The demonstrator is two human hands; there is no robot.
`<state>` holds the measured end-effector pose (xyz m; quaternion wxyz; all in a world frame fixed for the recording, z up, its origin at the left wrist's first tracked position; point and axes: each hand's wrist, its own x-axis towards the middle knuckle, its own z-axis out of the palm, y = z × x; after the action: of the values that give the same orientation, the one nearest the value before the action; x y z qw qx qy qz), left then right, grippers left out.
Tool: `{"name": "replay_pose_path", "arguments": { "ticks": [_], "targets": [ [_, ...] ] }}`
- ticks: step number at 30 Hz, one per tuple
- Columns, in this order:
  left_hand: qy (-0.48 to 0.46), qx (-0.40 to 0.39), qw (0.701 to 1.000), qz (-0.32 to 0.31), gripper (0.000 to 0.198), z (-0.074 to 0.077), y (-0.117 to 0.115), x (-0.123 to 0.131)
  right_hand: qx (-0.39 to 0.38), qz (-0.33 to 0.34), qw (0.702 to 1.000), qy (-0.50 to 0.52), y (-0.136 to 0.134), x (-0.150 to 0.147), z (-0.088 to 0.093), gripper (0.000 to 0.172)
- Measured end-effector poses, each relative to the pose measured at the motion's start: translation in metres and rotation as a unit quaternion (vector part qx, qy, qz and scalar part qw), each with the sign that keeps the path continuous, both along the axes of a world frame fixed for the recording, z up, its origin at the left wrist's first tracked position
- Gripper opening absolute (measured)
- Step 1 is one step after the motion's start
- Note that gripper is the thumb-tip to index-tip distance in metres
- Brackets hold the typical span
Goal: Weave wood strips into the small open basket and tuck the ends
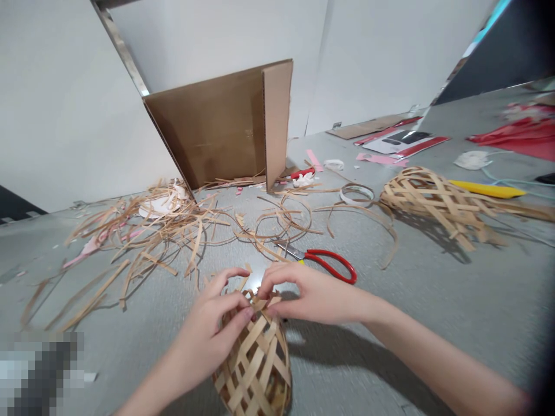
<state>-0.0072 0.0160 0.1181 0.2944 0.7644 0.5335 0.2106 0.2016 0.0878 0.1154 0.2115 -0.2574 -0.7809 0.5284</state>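
Note:
A small woven bamboo basket (258, 367) lies on the grey floor near the bottom centre, its open end pointing away from me. My left hand (212, 332) wraps over the basket's left side, fingers curled onto the strips at its rim. My right hand (307, 294) pinches the loose strip ends at the same rim from the right. Both hands are closed on the basket's strips.
Red-handled scissors (323, 260) lie just beyond my hands. A heap of loose bamboo strips (156, 228) spreads to the left. A larger woven bamboo piece (433, 199) sits at right, an upright cardboard sheet (225, 130) behind, and red and pink paper scraps (401, 144) far right.

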Motion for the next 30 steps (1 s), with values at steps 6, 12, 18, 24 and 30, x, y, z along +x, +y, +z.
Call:
{"name": "replay_pose_path", "arguments": {
  "ticks": [6, 12, 18, 24, 30],
  "targets": [
    [-0.028, -0.002, 1.0, -0.012, 0.027, 0.002, -0.001, 0.004, 0.047, -0.03, 0.998, -0.032, -0.006, -0.003, -0.001, 0.019],
    [-0.06, -0.005, 0.998, -0.008, 0.025, 0.0, -0.002, 0.007, 0.059, -0.046, 0.996, -0.041, -0.009, -0.006, -0.003, 0.015],
    [-0.061, -0.011, 0.998, -0.003, 0.025, -0.001, 0.0, 0.007, 0.062, -0.056, 0.996, -0.035, -0.01, -0.01, -0.006, 0.011],
    [-0.088, -0.007, 0.996, -0.007, 0.024, -0.001, 0.004, 0.009, 0.036, -0.05, 0.998, -0.019, -0.006, -0.009, -0.009, 0.012],
    [-0.136, 0.004, 0.99, 0.027, 0.027, -0.003, 0.004, 0.013, 0.018, -0.022, 1.0, 0.008, -0.002, -0.006, -0.008, 0.01]
  ]
}}
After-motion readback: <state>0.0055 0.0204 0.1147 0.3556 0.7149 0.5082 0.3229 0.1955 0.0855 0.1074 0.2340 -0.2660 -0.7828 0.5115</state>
